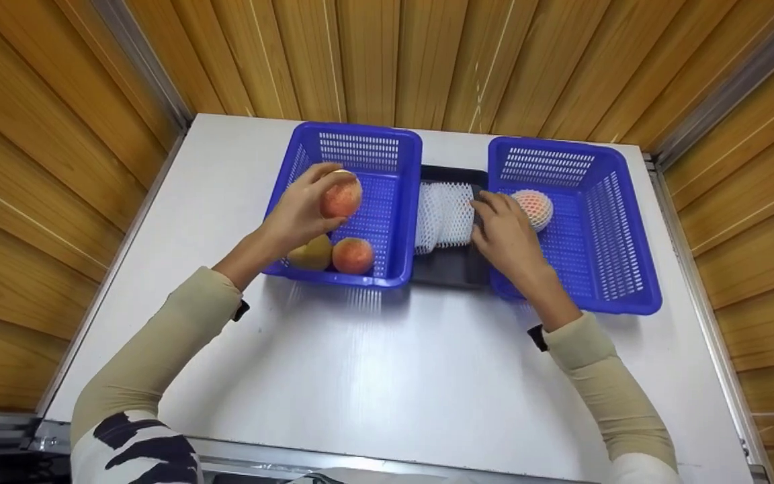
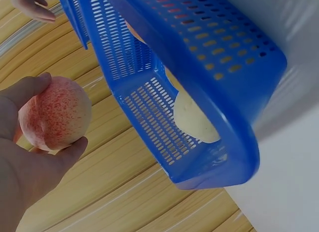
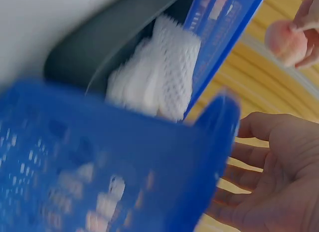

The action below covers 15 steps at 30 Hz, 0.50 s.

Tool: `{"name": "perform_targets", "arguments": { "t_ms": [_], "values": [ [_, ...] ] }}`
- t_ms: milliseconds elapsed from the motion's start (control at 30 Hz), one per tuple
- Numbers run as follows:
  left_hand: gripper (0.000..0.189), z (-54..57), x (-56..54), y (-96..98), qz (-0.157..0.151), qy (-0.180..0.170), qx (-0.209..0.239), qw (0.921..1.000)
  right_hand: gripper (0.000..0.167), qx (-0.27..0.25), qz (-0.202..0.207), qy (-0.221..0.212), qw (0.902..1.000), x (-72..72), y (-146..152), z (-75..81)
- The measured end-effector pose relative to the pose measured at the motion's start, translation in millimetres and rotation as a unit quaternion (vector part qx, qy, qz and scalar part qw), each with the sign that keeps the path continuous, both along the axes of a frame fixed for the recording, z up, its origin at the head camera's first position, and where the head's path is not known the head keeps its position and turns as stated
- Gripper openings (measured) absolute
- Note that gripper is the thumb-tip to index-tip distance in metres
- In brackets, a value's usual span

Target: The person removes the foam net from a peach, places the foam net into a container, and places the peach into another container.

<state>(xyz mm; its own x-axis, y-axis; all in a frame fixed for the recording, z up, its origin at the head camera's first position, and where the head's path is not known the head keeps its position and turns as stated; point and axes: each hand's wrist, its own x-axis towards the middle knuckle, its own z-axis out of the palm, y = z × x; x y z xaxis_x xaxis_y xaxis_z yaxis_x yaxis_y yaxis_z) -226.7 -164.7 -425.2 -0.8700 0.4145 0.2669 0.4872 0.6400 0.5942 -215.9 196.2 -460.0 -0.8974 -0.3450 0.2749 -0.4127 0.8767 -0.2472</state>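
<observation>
My left hand (image 1: 293, 212) holds a red-and-yellow peach (image 1: 343, 199) above the left blue basket (image 1: 365, 130), thumb on one side and fingers on the other. In that basket lie another peach (image 1: 353, 255) and a yellowish fruit (image 1: 313, 253), whose kind is unclear. White foam net sleeves (image 1: 446, 214) fill part of a black tray (image 1: 451, 267) between the two baskets. Beside the sleeves is my right hand (image 1: 511, 235), its fingers loosely bent; in the right wrist view its palm (image 3: 294, 177) shows nothing held.
A right blue basket (image 1: 643, 262) contains a round fruit in a foam net (image 1: 533, 208), partly behind the right hand. Both baskets have raised, perforated walls flanking the tray. A white table (image 1: 387, 363) supports everything, with wood-patterned panels (image 1: 427, 60) around it.
</observation>
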Motion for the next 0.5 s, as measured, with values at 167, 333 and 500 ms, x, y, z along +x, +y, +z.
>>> {"name": "perform_targets", "arguments": {
  "t_ms": [167,333,500],
  "values": [
    [0.061,5.5,-13.7,0.9,-0.022,-0.033,-0.033,0.9987,0.040,0.005,-0.021,-0.008,0.9997,-8.7,21.7,11.0],
    [0.059,15.3,-29.2,3.3,-0.056,-0.080,-0.090,0.9911,0.040,0.004,-0.031,-0.014,0.9994,-14.5,37.3,18.8],
    [0.059,21.8,-43.1,4.8,-0.081,-0.113,-0.141,0.9802,0.043,0.012,-0.037,-0.030,0.9988,-22.7,51.4,24.3]
  ]
}}
